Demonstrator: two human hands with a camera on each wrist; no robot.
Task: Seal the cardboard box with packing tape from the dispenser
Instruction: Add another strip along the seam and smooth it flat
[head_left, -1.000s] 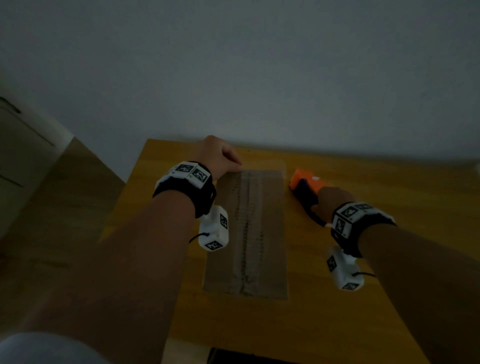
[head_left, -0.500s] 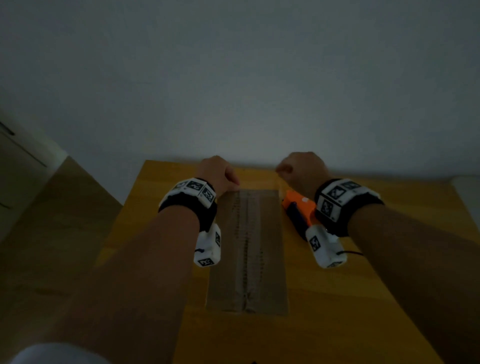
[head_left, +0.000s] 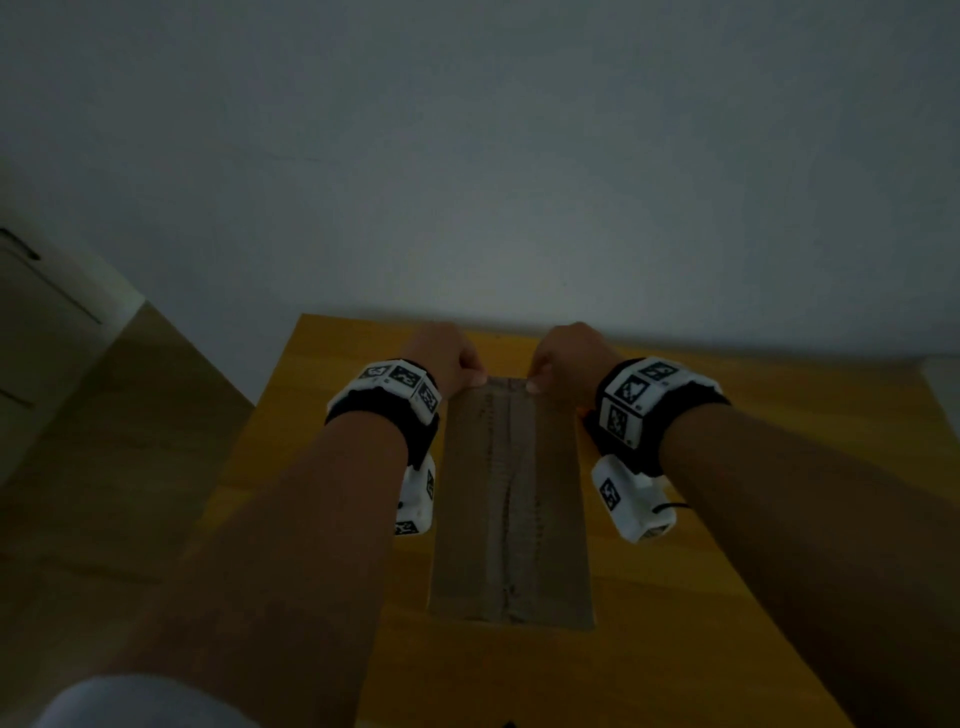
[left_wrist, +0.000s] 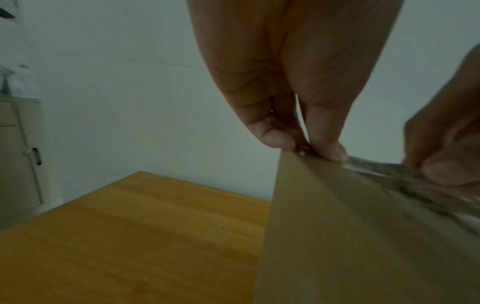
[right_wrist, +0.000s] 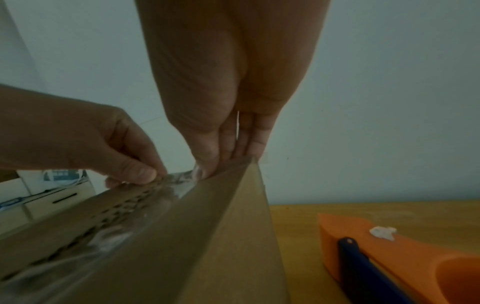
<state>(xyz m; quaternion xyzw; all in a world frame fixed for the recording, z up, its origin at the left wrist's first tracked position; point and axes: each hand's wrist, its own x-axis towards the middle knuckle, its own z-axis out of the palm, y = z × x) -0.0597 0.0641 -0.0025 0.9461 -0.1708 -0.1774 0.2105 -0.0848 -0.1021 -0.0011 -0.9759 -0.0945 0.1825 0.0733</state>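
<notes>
While the far edge of the cardboard box is pinched at both corners, the tape end is being pressed down.

Left hand and right hand are curled onto the taped edge; the dispenser lies unheld beside the box on the table. Firm smoothing along the seam is judged next.

It's dim in here, colours muddy (the head view darkest); wrist views bend at the edges, foreground soft.
</notes>
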